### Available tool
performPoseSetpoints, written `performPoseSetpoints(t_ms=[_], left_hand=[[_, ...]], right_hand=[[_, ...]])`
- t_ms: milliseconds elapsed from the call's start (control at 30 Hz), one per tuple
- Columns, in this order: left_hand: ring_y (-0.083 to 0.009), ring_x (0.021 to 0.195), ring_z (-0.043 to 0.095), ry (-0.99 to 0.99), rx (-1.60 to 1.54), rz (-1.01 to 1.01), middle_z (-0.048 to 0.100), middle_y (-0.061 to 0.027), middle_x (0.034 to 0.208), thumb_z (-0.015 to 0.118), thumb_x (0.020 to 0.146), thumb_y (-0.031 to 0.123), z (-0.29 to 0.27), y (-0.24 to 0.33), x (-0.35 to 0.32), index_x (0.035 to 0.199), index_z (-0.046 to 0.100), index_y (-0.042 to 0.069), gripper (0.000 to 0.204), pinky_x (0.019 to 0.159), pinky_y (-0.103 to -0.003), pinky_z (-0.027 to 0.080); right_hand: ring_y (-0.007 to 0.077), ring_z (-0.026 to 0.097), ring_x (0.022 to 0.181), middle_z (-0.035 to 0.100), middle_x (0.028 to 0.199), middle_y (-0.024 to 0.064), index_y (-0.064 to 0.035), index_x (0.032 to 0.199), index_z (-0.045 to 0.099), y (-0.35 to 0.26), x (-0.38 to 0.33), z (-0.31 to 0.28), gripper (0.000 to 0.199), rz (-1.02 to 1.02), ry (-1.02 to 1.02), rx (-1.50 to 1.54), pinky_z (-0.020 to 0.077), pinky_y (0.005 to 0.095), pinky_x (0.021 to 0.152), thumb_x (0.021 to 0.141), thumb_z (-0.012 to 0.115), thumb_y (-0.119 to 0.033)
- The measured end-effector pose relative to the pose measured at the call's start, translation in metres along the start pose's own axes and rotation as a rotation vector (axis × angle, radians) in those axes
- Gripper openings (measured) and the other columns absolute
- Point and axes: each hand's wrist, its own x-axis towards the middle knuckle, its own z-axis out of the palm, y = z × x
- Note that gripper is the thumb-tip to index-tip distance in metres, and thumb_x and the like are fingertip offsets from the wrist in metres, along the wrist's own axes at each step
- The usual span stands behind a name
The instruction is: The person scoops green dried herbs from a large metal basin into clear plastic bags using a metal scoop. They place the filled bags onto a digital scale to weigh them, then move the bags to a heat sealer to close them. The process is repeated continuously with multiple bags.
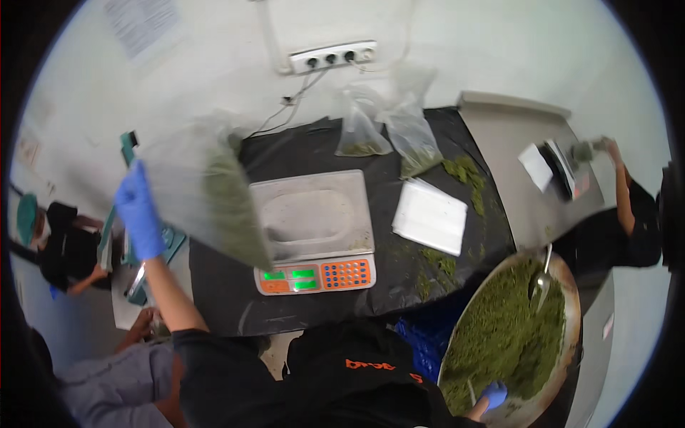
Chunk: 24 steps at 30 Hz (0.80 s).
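Single head-worn fisheye view, looking steeply down, close over black-covered table point(399, 285), edges curved

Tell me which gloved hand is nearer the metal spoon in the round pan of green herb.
Right. The right hand rests at the pan's near rim, below the spoon; the left hand holds a clear bag far across the scale.

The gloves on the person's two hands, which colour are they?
Blue. The head view shows it best on the left hand holding the clear bag; the right hand too.
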Motion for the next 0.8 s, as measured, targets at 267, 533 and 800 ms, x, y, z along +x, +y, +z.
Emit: performPoseSetpoints(t_ms=[267, 533, 800], left_hand=[[-0.0188, 0.059, 0.052, -0.387, 0.838, 0.014, 0.06, -0.011, 0.07, 0.049, 0.088, 0.035, 0.049, -0.098, 0.015, 0.09, 0.064, 0.004, 0.035, 0.058, -0.032, 0.042], [-0.0259, 0.066, 0.056, -0.528, 0.383, 0.539, 0.06, -0.0114, 0.077, 0.049, 0.084, 0.014, 0.242, 0.008, -0.091, 0.082, 0.063, 0.006, 0.016, 0.062, -0.035, 0.046], [-0.0257, 0.116, 0.043, -1.254, 0.051, 0.776, 0.05, -0.0124, 0.124, 0.056, 0.079, 0.034, 0.473, 0.072, -0.405, 0.121, 0.048, 0.01, 0.049, 0.096, -0.044, 0.033]], right_hand=[[0.0286, 0.061, 0.061, 0.065, 0.072, 0.0145, -0.0041, 0.083, 0.069, 0.018, -0.006, -0.011, 0.027, -0.031, 0.295, -0.136, 0.0474, 0.0409, 0.059, 0.073, 0.068, -0.028], [0.0274, 0.063, 0.072, 0.067, 0.085, 0.0125, -0.0057, 0.104, 0.064, 0.057, -0.026, -0.029, 0.035, -0.333, 0.611, 0.161, 0.046, 0.0375, 0.072, 0.078, 0.063, -0.03], [0.0296, 0.061, 0.065, 0.062, 0.06, 0.0161, -0.0038, 0.07, 0.068, 0.028, -0.101, -0.053, 0.055, 0.002, 0.113, -0.105, 0.0462, 0.0399, 0.065, 0.09, 0.038, -0.045]])
